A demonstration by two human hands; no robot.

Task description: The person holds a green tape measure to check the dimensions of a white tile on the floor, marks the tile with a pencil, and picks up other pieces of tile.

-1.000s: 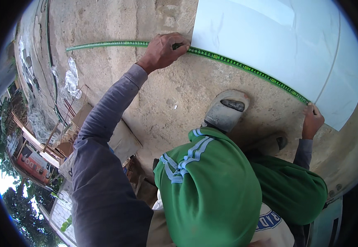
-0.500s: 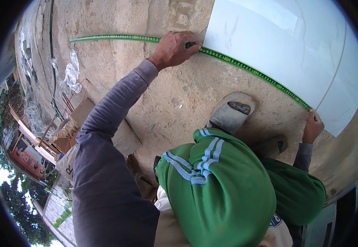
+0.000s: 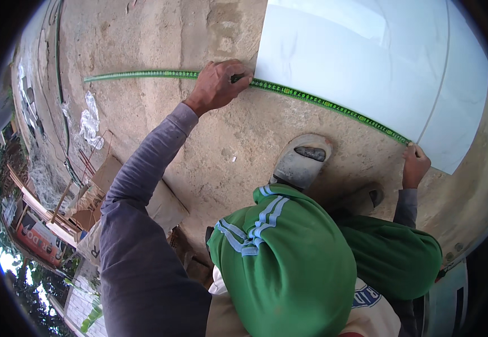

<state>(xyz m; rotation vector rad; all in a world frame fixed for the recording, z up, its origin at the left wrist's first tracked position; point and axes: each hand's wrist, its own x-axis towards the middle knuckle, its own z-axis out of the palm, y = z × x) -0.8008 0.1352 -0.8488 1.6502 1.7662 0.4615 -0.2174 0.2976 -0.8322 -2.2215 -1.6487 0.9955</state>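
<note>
A green measuring tape (image 3: 322, 102) with dark markings stretches along the near edge of a glossy white marble-look tile (image 3: 356, 67). My left hand (image 3: 218, 84) is closed on the tape by the tile's left corner, thumb and fingers pinching it. Beyond that hand the strip runs on to the left over the concrete, where its tip lies. On the right, my right hand (image 3: 416, 165) pinches the tape's other end at the tile's edge, close to the thin seam where another white tile (image 3: 457, 123) begins. I see no tape case.
My sandalled foot (image 3: 303, 160) stands just below the tape on rough concrete (image 3: 199, 151). To the left lie crumpled clear plastic (image 3: 90, 121), a dark hose (image 3: 59, 84) and a torn cardboard box (image 3: 95, 196). My green-trousered knee (image 3: 289, 253) fills the lower middle.
The whole view has shifted a little, so tile, tape and hands appear farther left. Both hands keep their hold on the tape at about the same spots.
</note>
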